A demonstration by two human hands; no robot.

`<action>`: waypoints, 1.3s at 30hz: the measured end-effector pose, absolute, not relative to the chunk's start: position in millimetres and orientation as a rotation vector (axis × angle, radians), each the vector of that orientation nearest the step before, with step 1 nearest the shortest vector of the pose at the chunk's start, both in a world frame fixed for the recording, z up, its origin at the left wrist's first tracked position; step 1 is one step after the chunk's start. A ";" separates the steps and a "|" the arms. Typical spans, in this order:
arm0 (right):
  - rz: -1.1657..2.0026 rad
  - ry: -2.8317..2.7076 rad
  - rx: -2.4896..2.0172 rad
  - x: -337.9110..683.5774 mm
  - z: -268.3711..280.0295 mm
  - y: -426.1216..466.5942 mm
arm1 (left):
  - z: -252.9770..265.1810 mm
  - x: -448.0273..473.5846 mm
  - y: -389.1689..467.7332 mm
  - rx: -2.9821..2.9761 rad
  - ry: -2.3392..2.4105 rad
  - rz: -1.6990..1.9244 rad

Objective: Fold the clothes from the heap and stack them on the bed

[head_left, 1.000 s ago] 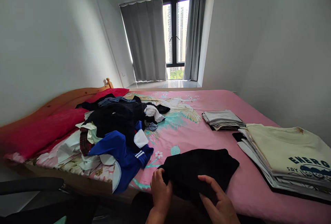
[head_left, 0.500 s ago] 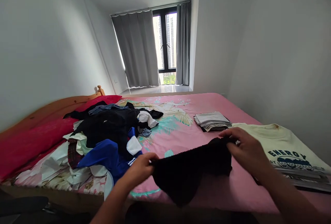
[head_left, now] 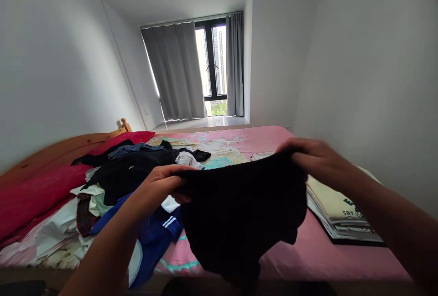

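Observation:
A black garment (head_left: 242,214), by its shape a pair of shorts, hangs stretched between my two hands over the near side of the bed. My left hand (head_left: 171,179) pinches one end of its top edge, thumb and fingers closed. At the opposite end, my right hand (head_left: 304,152) grips the same edge and looks slightly blurred. The lower part droops loosely, and its dark folds are hard to make out. Behind my right forearm lies a stack of folded shirts (head_left: 337,200), with a cream printed one on top.
A heap of loose clothes (head_left: 137,173), black, blue and white, covers the left of the bed (head_left: 267,136). Red pillows (head_left: 41,195) lie against the wooden headboard (head_left: 75,145). A folded pale pile (head_left: 262,155) shows partly behind the garment. Grey curtains (head_left: 174,72) flank the window.
Both hands have risen, lifting the black shorts higher and spreading them open so more cloth hangs down. The view has tilted up slightly, and the folded pile is now mostly covered.

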State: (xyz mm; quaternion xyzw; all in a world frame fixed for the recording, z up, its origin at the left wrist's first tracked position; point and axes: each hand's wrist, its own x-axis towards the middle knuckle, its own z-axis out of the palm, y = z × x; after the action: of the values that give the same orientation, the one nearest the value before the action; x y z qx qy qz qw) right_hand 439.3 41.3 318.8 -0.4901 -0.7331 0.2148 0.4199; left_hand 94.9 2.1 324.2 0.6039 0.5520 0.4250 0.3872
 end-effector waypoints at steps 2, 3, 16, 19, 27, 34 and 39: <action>0.389 -1.987 -1.308 439.3 314.8 68.9 | 318.9 89.4 22.7 1.604 1.497 0.991; 0.295 -1.995 -1.344 439.5 313.7 83.9 | 318.0 86.6 34.7 1.653 1.558 0.984; -0.078 -1.913 -1.236 437.6 230.6 60.1 | 244.8 100.4 13.2 2.382 1.939 1.160; 0.179 -1.999 -1.403 444.7 104.3 38.8 | 107.7 94.6 -9.3 2.202 1.968 0.968; 0.263 -1.785 -1.649 441.0 -105.1 -24.4 | -105.4 99.1 -72.2 1.986 1.886 1.245; 0.080 -1.873 -1.560 425.7 -86.8 -29.3 | -100.6 110.8 -70.2 1.893 2.040 1.363; 0.129 -2.059 -1.435 420.5 -76.5 -18.5 | -99.6 114.1 -73.7 2.017 2.177 1.286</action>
State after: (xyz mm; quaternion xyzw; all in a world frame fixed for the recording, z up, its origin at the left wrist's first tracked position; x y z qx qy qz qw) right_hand 420.5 -18.5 -76.5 -0.5432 -0.7792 0.0488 0.3090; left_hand 114.1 -73.7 -99.6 0.6230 0.6723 0.3972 -0.0462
